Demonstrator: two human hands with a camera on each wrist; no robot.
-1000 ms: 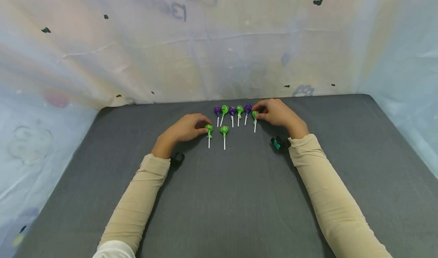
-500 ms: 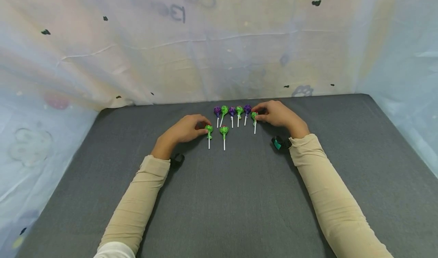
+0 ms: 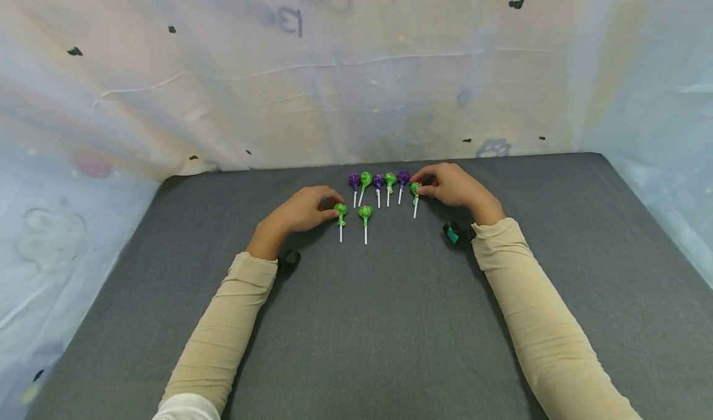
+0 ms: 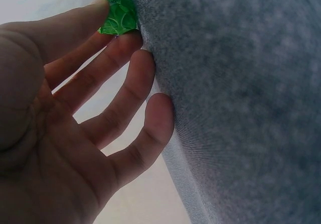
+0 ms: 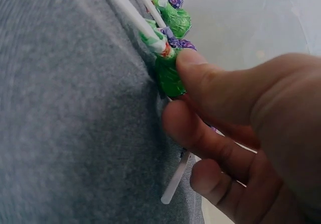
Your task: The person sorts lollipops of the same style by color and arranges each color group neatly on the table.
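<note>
Several lollipops with white sticks lie on a grey cloth surface [image 3: 390, 321]. A far row alternates purple [image 3: 354, 180] and green [image 3: 365, 178] heads. My right hand [image 3: 421, 189] pinches the green lollipop [image 3: 414, 188] at the row's right end; in the right wrist view thumb and finger grip its head [image 5: 168, 76], and another white stick [image 5: 175, 180] pokes out under the curled fingers. My left hand [image 3: 330, 207] pinches the head of a nearer green lollipop [image 3: 340, 210], whose wrapper [image 4: 118, 14] shows between thumb and forefinger. Another green lollipop [image 3: 364, 212] lies free beside it.
A pale, stained sheet [image 3: 334, 86] hangs as a wall behind and at both sides of the grey surface. Each wrist wears a small camera, black on the left [image 3: 288, 259] and teal on the right [image 3: 452, 233]. Bare grey cloth stretches toward me.
</note>
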